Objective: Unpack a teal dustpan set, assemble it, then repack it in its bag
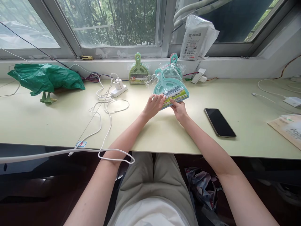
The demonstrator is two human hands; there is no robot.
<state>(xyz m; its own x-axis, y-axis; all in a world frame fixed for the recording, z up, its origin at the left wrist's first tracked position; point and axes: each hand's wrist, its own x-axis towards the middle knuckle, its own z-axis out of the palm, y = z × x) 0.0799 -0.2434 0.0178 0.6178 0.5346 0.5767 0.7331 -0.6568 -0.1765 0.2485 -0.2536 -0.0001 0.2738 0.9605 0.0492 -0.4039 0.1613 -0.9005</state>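
Note:
Between my hands is a light-blue dustpan and brush set [171, 85] in clear plastic wrap, its yellow-green label facing me. The set is tilted, handle up and to the left. My left hand [154, 105] grips its lower left edge, fingers curled. With the thumb on the label, my right hand [179, 110] holds the bottom edge; its other fingers are partly hidden behind the set. A wrapped green dustpan set [138, 70] leans upright on the wall to the left. Behind the held set stands another wrapped dustpan [173, 59], blue with a pink rim showing.
A black phone [220, 122] lies to the right on the desk [152, 135]. White cables [110, 110] and a power strip [119, 90] lie at left, beside a green plastic bag [47, 78]. On the sill are a wrapped white package [196, 39] and a yellow cutter [86, 57].

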